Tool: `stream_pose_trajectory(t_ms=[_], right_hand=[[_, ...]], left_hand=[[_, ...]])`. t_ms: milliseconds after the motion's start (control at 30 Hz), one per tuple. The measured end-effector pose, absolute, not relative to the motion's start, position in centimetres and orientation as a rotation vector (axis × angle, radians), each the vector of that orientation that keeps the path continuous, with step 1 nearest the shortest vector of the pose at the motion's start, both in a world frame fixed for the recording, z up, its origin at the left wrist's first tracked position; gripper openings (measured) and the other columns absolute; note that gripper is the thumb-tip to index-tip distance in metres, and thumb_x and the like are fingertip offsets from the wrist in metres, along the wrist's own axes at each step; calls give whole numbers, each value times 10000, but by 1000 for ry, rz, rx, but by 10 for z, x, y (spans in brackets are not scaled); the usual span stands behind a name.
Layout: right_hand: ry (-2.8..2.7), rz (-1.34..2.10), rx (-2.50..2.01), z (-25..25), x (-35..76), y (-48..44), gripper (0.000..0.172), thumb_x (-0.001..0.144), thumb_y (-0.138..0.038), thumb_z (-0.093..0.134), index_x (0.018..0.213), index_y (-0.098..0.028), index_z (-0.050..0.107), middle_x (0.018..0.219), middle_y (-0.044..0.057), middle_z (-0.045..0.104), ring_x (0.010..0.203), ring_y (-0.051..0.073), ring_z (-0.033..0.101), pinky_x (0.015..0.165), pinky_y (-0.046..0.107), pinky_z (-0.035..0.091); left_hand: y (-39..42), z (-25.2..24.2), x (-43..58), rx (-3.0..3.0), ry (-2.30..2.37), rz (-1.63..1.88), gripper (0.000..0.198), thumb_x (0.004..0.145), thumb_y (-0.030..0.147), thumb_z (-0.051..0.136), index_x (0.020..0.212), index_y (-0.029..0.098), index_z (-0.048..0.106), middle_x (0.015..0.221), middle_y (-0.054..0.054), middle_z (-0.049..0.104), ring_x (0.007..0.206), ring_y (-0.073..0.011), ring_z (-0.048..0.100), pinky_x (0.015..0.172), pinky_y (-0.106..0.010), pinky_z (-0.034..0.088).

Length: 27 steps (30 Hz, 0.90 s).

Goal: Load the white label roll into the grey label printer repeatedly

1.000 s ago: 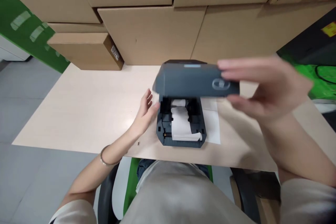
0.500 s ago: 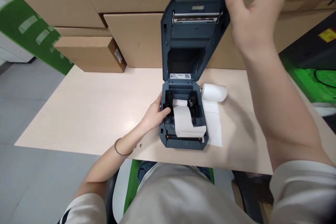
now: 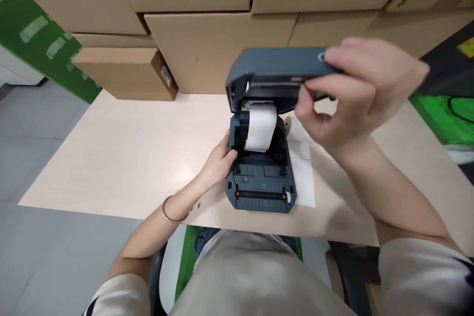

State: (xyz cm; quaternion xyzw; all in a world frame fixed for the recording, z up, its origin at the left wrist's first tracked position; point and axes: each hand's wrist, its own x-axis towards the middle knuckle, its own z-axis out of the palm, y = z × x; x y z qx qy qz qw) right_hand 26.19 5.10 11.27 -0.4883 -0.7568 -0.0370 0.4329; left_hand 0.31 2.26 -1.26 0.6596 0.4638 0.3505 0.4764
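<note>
Right hand [image 3: 361, 91] grasps the printer lid [image 3: 274, 61], probably stiff and light, by its three-o'clock edge, seemingly proper for holding.

Legible text: none. Printer lid [image 3: 276, 62]: pale logo [image 3: 321, 57], partly covered. Small carton [image 3: 118, 74]: white label [image 3: 166, 76] (print too small to read). Green panel [image 3: 37, 58]: white markings [image 3: 34, 29], illegible. Dark case [image 3: 440, 69]: yellow label [image 3: 467, 48], unreadable.

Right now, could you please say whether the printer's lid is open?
Partly open: the right hand holds the lid raised, baring the black roller.
</note>
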Motion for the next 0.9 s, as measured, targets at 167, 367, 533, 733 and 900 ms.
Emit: stream_pose_trajectory(t_ms=[167, 367, 533, 733, 900], right_hand=[[-1891, -361, -1168, 129, 252, 94, 246, 1041, -410, 608, 1237, -261, 613, 1557, 77, 632, 1521, 300, 515, 1294, 597, 356], [-2082, -305, -1255, 138, 257, 100, 369, 1093, -370, 563, 1451, -286, 526, 1844, 13, 238, 1734, 238, 127, 1389, 523, 159], [-2063, -452, -1360, 125, 260, 70, 432, 1023, -431, 643, 1408, -237, 667, 1770, 125, 367, 1697, 457, 153, 1296, 716, 180], [-2495, -468, -1534, 74, 252, 37, 527, 1054, -589, 519, 950, -175, 827, 963, 149, 771, 1081, 374, 657, 1002, 556, 433], [-2825, -108, -1393, 50, 233, 46, 516, 932, -606, 737, 1070, -118, 829, 1019, 160, 805, 1042, 341, 650, 991, 471, 438]], left_hand=[[22, -13, 4, 1592, 1100, 875, 831, 852, 191, 502, 1680, 184, 427, 1757, -87, 458, 1645, -326, 421, 1397, -555, 295], [21, -11, 5, 1586, 1130, 855, 784, 871, 193, 487, 1654, 172, 465, 1726, -88, 505, 1625, -343, 448, 1382, -555, 325], [20, -9, 5, 1600, 1137, 841, 796, 891, 223, 479, 1680, 133, 419, 1755, -107, 457, 1656, -341, 399, 1401, -552, 280], [19, -7, 6, 1608, 1143, 833, 818, 895, 231, 479, 1700, 121, 382, 1766, -118, 436, 1663, -343, 384, 1399, -549, 282], [20, -10, 5, 1611, 1178, 817, 822, 894, 256, 492, 1697, 120, 380, 1766, -145, 428, 1647, -368, 396, 1383, -590, 282]])
